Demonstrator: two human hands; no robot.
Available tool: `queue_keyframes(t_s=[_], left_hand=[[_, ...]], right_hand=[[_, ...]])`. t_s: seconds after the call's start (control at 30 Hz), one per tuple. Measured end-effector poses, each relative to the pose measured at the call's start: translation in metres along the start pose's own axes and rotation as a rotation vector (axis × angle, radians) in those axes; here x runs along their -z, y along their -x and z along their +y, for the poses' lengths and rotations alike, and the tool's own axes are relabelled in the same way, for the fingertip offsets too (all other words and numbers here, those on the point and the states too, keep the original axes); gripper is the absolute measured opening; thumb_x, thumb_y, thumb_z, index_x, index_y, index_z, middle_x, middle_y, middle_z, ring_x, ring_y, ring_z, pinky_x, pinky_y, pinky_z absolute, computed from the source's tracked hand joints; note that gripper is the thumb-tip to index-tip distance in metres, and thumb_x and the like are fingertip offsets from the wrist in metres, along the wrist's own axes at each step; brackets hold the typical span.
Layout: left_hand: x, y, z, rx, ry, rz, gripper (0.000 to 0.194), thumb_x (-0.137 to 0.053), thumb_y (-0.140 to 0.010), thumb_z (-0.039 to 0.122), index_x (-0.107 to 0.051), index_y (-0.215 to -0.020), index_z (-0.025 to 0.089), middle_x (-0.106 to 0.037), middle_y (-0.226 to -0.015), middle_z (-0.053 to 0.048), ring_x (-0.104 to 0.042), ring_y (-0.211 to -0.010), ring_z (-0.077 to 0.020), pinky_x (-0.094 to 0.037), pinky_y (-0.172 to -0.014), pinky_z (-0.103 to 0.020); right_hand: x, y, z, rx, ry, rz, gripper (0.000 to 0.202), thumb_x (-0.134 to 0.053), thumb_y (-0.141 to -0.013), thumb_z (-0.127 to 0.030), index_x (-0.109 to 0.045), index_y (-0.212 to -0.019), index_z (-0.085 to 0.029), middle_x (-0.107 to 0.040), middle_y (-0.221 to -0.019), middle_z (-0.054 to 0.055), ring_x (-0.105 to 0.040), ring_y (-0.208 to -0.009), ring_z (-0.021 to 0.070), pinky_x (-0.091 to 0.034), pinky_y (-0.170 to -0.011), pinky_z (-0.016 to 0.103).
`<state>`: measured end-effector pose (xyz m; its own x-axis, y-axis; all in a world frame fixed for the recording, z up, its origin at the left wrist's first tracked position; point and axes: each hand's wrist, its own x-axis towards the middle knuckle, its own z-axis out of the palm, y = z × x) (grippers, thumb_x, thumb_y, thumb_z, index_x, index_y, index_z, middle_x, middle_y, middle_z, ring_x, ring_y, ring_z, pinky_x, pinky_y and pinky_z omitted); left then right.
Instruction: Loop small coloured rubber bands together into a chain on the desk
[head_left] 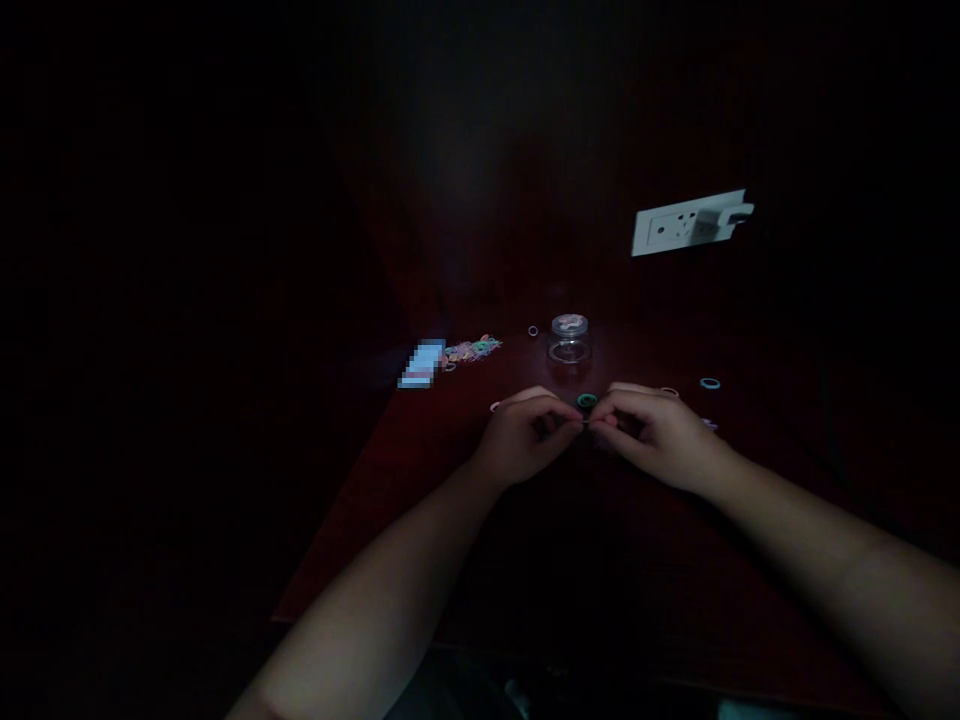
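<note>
My left hand (529, 432) and my right hand (652, 432) meet over the table, thumb and forefinger pinched on each side. A thin, pale elastic band (586, 421) shows as a short line between the fingertips; the rest of it is hidden by the fingers. Just beyond the fingertips lies a green elastic band (586, 399). A pinkish band (494, 407) peeks out beside my left hand. Past my right hand are a pale band (670, 392), a teal band (710, 383) and a partly hidden purple band (708, 424).
A clear round jar (569, 345) with a patterned lid stands behind the hands. Left of it are a single small band (533, 331), a heap of coloured elastic bands (472, 350) and a lit, blurred phone screen (422, 364). A wall socket (688, 224) holds a white plug. The dark red table (390, 480) ends at the left.
</note>
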<state>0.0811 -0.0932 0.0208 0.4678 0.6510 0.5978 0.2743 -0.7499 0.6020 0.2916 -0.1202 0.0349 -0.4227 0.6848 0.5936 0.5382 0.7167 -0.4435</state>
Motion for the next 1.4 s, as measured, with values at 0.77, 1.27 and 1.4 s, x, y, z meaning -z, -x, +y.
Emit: queue_keyframes(t_s=[0.77,1.27,1.4], left_hand=[[0.0009,-0.0007,0.0025,0.003,-0.005,-0.006,0.007,-0.071,-0.084,0.024,-0.072,-0.085,0.017,-0.065,-0.081,-0.003,-0.056,-0.066,-0.0101,-0.046,-0.059,-0.023],[0.0035,0.0007,0.0000,0.003,-0.003,-0.004,0.008,-0.071,-0.085,0.025,-0.071,-0.084,0.017,-0.064,-0.079,-0.002,-0.056,-0.065,-0.0096,-0.045,-0.060,-0.023],[0.0031,0.0007,-0.0006,0.012,0.010,0.001,0.009,-0.071,-0.084,0.025,-0.071,-0.083,0.016,-0.064,-0.079,-0.002,-0.055,-0.064,-0.0093,-0.045,-0.059,-0.023]], right_hand=[[0.0000,0.0013,0.0007,0.012,-0.033,-0.019,0.006,-0.068,-0.085,-0.025,-0.067,-0.082,-0.020,-0.058,-0.072,0.000,-0.056,-0.065,0.0145,-0.042,-0.060,0.027],[0.0021,0.0000,0.0018,-0.011,-0.032,-0.016,0.013,-0.060,-0.091,-0.022,-0.066,-0.079,-0.018,-0.058,-0.071,0.002,-0.056,-0.065,0.0149,-0.043,-0.061,0.027],[0.0029,-0.0005,0.0008,-0.014,-0.028,-0.027,0.015,-0.058,-0.092,-0.021,-0.065,-0.079,-0.018,-0.058,-0.070,0.002,-0.055,-0.065,0.0149,-0.042,-0.060,0.028]])
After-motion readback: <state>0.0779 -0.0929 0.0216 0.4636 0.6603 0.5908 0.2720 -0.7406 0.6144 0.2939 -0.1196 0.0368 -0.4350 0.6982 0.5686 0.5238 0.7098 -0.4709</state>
